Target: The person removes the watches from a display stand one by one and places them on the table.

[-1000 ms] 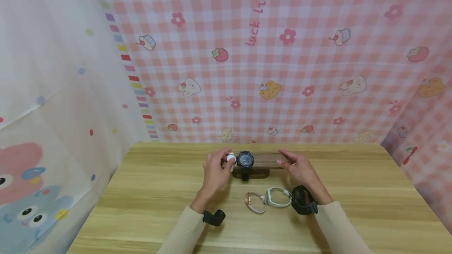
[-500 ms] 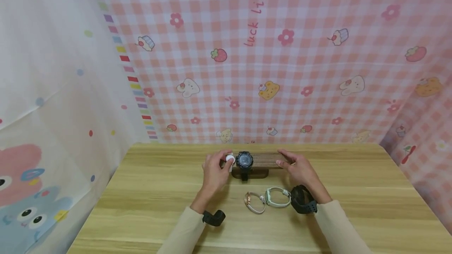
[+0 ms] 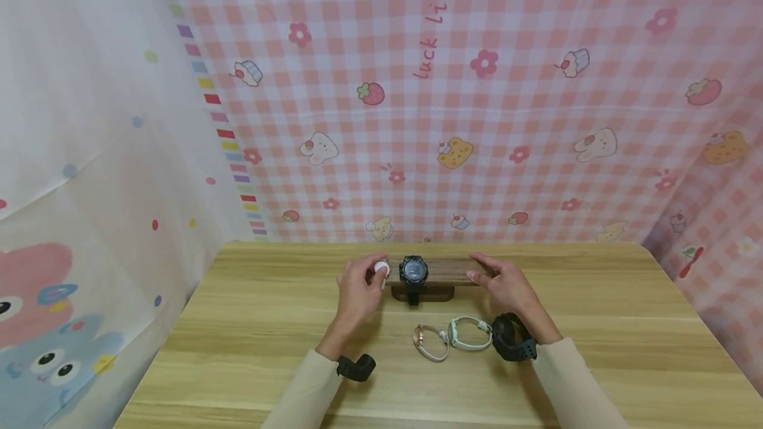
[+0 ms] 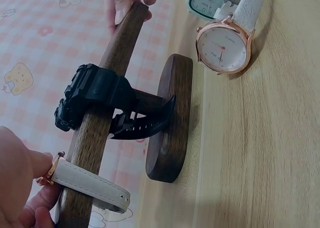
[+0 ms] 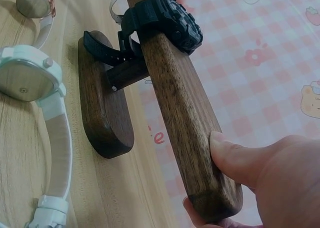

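A dark wooden watch stand (image 3: 450, 271) has a horizontal bar on a post and an oval base. A black digital watch (image 3: 414, 271) is strapped round the bar near its middle. Left of it, a rose-gold watch with a white strap (image 4: 85, 180) loops round the bar, apart from the black one. My left hand (image 3: 359, 290) pinches this watch's case between thumb and fingers. At the bar's right end, my right hand (image 3: 507, 286) grips the wood, thumb (image 5: 230, 155) on the near side; its other fingers are partly hidden behind the end.
In front of the stand, a second rose-gold watch (image 4: 223, 47) with a white strap and a mint-green watch (image 5: 30, 73) lie on the wooden table (image 3: 250, 323). A pink checked cloth (image 3: 357, 111) hangs behind the table. Black bands sit on both wrists.
My left hand has slid the white-strapped watch leftward along the bar, opening a gap beside the black watch. The right hand stays on the bar's end.
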A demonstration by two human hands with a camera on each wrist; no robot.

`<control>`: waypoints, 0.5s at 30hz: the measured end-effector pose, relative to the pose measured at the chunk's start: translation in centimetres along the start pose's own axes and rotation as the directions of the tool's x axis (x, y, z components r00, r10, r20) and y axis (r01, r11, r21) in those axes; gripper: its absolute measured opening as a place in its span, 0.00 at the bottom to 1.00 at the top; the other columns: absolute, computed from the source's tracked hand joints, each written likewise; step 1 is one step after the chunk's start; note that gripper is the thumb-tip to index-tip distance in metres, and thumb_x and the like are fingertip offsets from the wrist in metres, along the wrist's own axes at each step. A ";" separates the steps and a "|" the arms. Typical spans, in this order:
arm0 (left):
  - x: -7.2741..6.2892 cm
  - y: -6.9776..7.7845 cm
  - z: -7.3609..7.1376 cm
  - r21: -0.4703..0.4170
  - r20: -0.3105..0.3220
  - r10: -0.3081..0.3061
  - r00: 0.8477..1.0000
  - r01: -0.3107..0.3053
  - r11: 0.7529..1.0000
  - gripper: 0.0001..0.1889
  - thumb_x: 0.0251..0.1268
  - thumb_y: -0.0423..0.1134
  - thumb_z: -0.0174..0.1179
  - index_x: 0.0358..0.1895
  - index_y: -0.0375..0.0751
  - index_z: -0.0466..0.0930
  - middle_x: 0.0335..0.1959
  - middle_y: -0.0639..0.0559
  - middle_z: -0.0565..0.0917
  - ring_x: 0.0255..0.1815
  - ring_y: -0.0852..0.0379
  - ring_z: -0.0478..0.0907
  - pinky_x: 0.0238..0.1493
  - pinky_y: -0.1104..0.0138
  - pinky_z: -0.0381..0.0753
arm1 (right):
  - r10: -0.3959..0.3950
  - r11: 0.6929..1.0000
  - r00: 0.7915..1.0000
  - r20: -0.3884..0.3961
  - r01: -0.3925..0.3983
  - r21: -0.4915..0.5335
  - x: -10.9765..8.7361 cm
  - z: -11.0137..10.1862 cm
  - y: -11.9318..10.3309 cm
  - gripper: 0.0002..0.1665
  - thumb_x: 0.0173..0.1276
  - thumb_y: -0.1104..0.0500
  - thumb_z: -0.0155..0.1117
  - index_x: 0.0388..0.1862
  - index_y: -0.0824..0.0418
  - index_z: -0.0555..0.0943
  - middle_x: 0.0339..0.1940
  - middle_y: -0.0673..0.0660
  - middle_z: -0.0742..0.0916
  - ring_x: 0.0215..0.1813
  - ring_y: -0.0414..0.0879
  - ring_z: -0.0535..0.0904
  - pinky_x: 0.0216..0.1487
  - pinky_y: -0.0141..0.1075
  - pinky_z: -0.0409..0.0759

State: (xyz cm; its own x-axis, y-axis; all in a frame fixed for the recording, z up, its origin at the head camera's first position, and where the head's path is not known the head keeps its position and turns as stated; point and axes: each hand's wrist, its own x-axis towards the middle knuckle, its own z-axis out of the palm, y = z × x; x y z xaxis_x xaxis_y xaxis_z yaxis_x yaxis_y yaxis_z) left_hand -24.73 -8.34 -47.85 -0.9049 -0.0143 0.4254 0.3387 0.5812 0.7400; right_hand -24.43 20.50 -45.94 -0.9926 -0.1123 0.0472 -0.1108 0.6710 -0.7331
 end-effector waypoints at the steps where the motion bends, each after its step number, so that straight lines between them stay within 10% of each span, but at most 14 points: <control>1: 0.0 0.0 -0.1 -0.002 0.001 0.001 1.000 -0.001 1.000 0.13 0.64 0.34 0.65 0.51 0.44 0.85 0.43 0.50 0.87 0.45 0.51 0.75 0.50 0.51 0.61 | 0.000 1.000 1.000 0.001 0.000 0.000 0.0 0.0 0.0 0.29 0.72 0.52 0.63 0.68 0.61 0.75 0.64 0.70 0.78 0.44 0.54 0.76 0.45 0.46 0.72; 15: 0.0 -0.4 -0.9 0.007 0.010 -0.030 0.999 0.030 1.000 0.12 0.66 0.33 0.63 0.51 0.44 0.85 0.38 0.50 0.85 0.39 0.52 0.75 0.50 0.52 0.61 | -0.019 1.000 1.000 0.008 0.019 -0.004 0.1 0.0 0.3 0.29 0.72 0.52 0.63 0.69 0.60 0.75 0.67 0.68 0.76 0.46 0.54 0.77 0.46 0.46 0.72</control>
State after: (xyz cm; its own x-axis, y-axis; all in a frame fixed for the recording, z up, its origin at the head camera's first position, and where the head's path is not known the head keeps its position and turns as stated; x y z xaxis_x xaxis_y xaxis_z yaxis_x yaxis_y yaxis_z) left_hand -24.59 -9.32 -47.65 -0.9173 -0.0238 0.3975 0.3094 0.5858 0.7491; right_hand -24.54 20.68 -46.16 -0.9898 -0.1310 0.0558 -0.1300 0.6720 -0.7291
